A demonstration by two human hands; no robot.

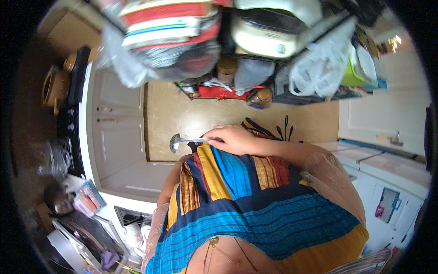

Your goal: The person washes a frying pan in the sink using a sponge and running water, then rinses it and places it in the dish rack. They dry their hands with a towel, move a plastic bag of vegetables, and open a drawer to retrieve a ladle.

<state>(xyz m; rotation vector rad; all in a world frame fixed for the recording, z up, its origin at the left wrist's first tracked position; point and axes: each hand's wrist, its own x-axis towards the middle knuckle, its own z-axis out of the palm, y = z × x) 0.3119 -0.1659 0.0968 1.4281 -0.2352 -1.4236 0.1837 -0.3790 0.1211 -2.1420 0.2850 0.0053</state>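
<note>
My right hand (232, 138) is closed around the handle of a metal slotted ladle (175, 143), in front of my striped blue, yellow and red garment (236, 171). The ladle's perforated bowl points left, above the floor. At my left side part of my left forearm shows, but the left hand is out of view, hidden past the garment.
White cabinets (118, 137) and a black gas stove (68, 120) with a brown pot (58, 87) stand left. Ahead, a loaded shelf holds a white appliance (270, 41), jars and plastic bags (318, 68). A white refrigerator (386, 191) stands right.
</note>
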